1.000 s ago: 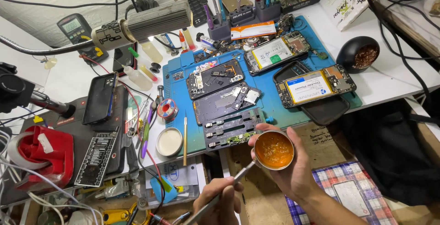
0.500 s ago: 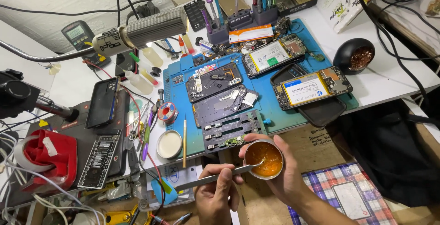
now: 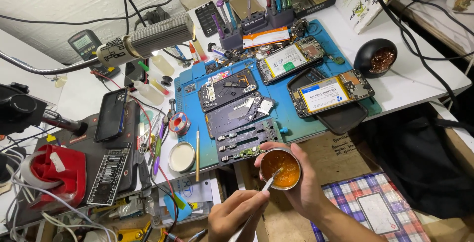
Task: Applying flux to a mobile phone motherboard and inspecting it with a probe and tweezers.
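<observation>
My right hand cups a small round tin of orange paste just below the front edge of the blue work mat. My left hand grips metal tweezers, and their tip dips into the paste. Right above the tin lies a black metal holder fixture. Further up the mat lie opened phones with bare boards and batteries.
A round white lid, a thin yellow-handled tool and a solder spool lie left of the tin. A red tool and a black stencil sit far left. A black bowl of brass wool stands at right.
The tweezers have swung from pointing low left up into the tin, and their tip now rests in the paste. The view has shifted slightly.
</observation>
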